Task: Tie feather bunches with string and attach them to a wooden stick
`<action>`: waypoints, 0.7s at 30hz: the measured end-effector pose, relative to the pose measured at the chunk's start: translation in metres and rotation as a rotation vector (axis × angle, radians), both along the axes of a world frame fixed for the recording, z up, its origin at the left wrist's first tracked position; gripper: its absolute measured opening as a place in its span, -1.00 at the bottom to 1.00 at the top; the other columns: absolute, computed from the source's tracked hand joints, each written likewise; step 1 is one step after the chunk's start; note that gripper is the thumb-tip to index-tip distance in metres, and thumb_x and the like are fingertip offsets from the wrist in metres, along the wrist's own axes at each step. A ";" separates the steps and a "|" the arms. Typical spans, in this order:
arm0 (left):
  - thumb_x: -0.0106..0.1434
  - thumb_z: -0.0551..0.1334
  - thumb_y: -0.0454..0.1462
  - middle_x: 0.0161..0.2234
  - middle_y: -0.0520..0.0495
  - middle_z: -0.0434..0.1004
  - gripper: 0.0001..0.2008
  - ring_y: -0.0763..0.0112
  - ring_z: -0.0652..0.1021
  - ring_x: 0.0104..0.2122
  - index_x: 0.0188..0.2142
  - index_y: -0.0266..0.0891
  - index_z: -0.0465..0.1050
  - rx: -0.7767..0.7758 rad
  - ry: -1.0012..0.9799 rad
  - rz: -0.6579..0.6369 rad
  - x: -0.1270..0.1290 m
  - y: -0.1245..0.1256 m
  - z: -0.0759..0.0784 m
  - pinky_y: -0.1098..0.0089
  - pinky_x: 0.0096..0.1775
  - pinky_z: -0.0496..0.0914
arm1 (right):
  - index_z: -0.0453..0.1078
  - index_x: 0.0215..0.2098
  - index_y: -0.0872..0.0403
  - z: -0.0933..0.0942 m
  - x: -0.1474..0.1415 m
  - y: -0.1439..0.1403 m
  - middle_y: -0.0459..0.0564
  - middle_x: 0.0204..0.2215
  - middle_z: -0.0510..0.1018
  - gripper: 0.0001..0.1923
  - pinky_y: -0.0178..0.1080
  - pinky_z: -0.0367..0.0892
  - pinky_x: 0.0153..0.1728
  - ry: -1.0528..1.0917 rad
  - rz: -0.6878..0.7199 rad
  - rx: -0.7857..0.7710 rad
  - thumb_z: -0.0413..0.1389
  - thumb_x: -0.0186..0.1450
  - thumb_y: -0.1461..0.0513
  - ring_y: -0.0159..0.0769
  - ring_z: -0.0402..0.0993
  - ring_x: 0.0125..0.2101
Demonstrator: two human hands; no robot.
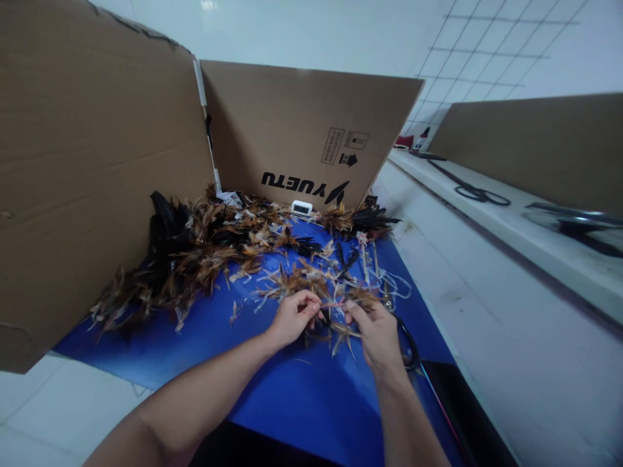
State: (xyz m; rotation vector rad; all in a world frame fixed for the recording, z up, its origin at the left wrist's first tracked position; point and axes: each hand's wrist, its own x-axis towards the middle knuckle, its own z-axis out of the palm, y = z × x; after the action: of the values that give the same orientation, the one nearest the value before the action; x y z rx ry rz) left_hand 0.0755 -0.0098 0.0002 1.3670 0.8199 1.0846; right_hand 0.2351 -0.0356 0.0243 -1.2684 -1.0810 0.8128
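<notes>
Over the blue table top (287, 379), my left hand (296, 316) pinches one end of a short pinkish-red strand (333, 304), perhaps string. My right hand (374, 327) grips its other end, so the strand spans the gap between my fingertips. Brown loose feathers (304, 279) lie just beyond both hands, and a few thin feathers (343, 332) show below the strand. Whether these are attached to it I cannot tell. By my right wrist is a black-handled tool (409, 347), partly hidden by the hand.
Feather piles (195, 246) line the back and left. A small white digital display (302, 207) stands before the cardboard panel (302, 123). Another cardboard wall (87, 162) rises at left. A black flat device (462, 408) lies at right; scissors (481, 194) rest on a ledge.
</notes>
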 end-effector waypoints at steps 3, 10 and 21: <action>0.18 0.13 -0.14 -0.48 0.00 0.46 -0.79 0.60 0.35 -0.68 -0.32 -0.26 0.32 0.003 0.017 0.045 -0.001 0.001 -0.002 0.53 -0.59 0.26 | 0.31 -0.52 0.10 -0.001 0.000 0.000 -0.18 -0.69 0.34 -0.80 -0.34 0.20 -0.55 0.021 -0.009 0.002 0.20 0.09 0.17 -0.44 0.25 -0.63; 0.17 0.12 -0.22 -0.54 0.08 0.39 -0.85 0.61 0.34 -0.68 -0.32 -0.24 0.35 0.024 0.082 0.150 -0.002 0.004 -0.007 0.55 -0.59 0.23 | 0.35 -0.46 0.12 -0.001 0.000 0.001 -0.18 -0.69 0.34 -0.79 -0.33 0.20 -0.57 0.027 -0.021 0.003 0.22 0.06 0.15 -0.44 0.24 -0.65; 0.14 0.15 -0.24 -0.60 0.08 0.35 -0.82 0.60 0.31 -0.69 -0.26 -0.23 0.39 0.027 0.099 0.180 -0.001 0.001 -0.001 0.55 -0.61 0.18 | 0.35 -0.46 0.11 0.002 -0.003 -0.001 -0.17 -0.67 0.38 -0.78 -0.32 0.25 -0.55 0.002 0.027 -0.058 0.24 0.03 0.15 -0.43 0.28 -0.63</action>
State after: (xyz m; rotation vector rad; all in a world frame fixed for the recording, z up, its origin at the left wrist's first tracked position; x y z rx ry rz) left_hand 0.0741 -0.0085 -0.0010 1.3991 1.0199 1.1766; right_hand 0.2318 -0.0363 0.0260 -1.3045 -1.0817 0.8708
